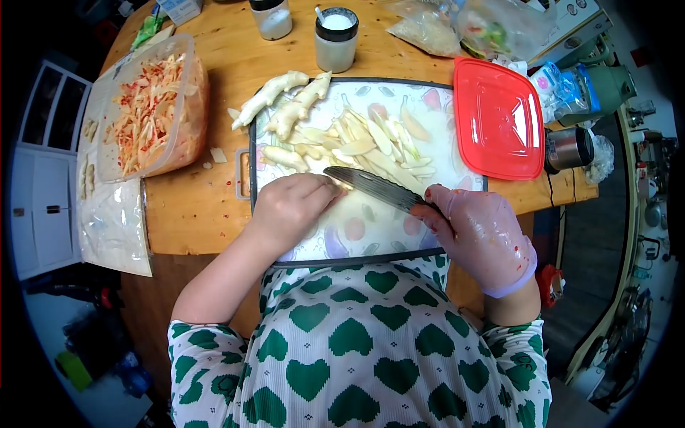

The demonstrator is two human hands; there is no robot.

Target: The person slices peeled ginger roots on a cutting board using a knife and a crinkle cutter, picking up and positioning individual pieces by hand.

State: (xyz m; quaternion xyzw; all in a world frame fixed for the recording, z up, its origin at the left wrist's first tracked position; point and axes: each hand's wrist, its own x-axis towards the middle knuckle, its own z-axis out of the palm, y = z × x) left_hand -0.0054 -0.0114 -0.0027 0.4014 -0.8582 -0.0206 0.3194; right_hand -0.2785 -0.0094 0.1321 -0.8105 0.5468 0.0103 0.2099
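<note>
My right hand [479,232], in a stained purple glove, is closed round the handle of a dark-bladed knife [374,187]. The blade points left over the patterned cutting board [428,246]. My bare left hand [296,207] rests on the board at the blade's tip, its fingers bent together over a small pale piece that is mostly hidden. Just beyond the blade lie several pale slices [360,143] in a loose pile. Knobbly ginger-like roots [298,107] lie at the board's upper left, one [267,96] partly over its edge.
On the left stands a clear tub [189,121] of red-coated shreds. Two jars [335,50] [272,21] stand at the back. A red lid [499,118] overlaps the board's right edge, with a metal cup [567,148] beside it. Plastic bags [499,28] lie at the back right.
</note>
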